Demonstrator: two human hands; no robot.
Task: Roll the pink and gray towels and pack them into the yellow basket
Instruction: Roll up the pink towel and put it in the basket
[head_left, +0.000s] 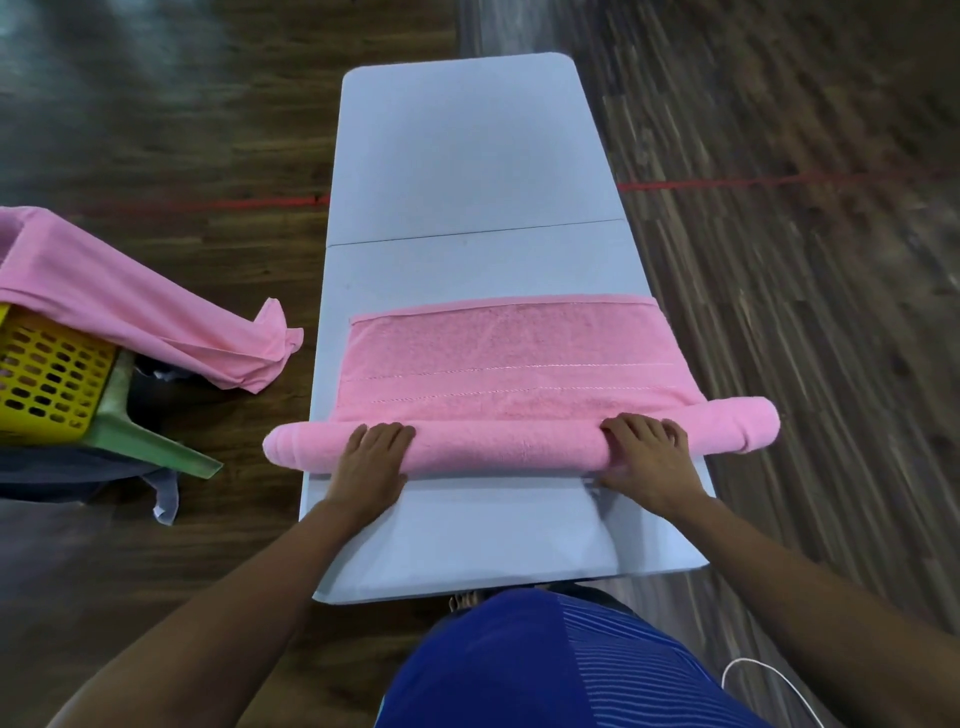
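A pink towel (509, 358) lies across the white folding table (467, 156), its near part wound into a thick roll that sticks out past both table sides. My left hand (371, 460) presses flat on the left part of the roll. On the right part rests my right hand (649, 457), fingers laid over the top. The flat, unrolled part stretches away from me. A yellow basket (47, 379) stands at the far left on a green stool (140, 431), with a second pink cloth (130, 306) draped over it. No gray towel shows clearly.
Dark wooden floor surrounds the table, crossed by a red line (779, 179). Dark cloth and a clear bag (166, 499) lie under the stool. A white cable (769, 680) runs at the lower right. My blue shorts (545, 670) fill the bottom edge.
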